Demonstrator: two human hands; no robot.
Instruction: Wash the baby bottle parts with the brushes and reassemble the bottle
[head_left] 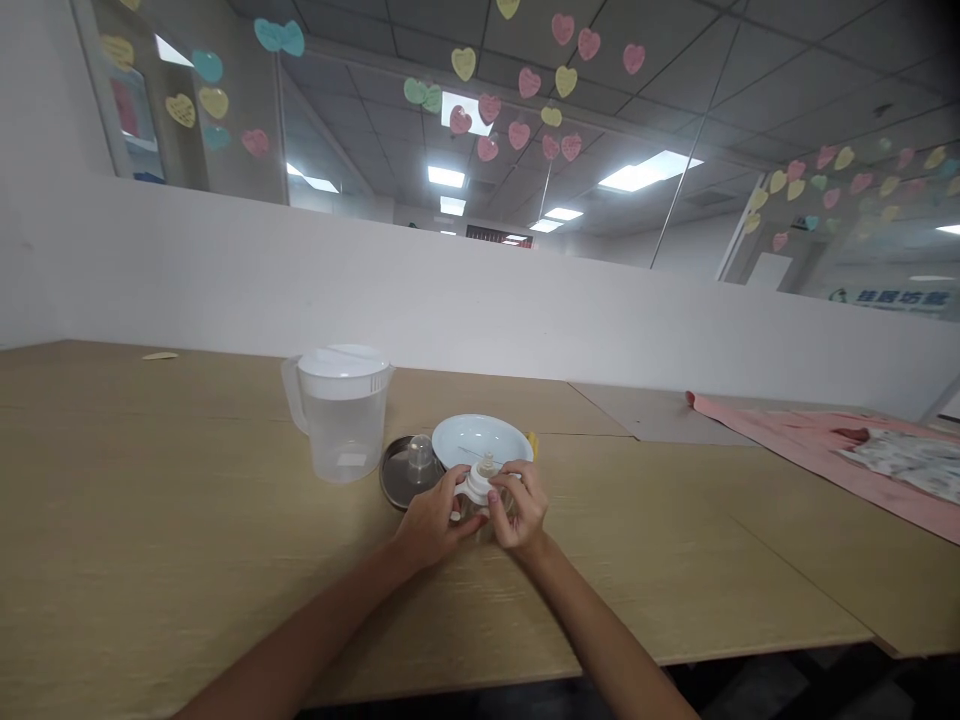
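Pitcher (346, 425) and domed cap (421, 460) are seen at ten o'clock from the bottle (478, 492), cupped by the left hand (436, 522); its collar (478, 482) is pinched by the right hand (523, 508). Collar adjustment seems under way; steady support is needed.
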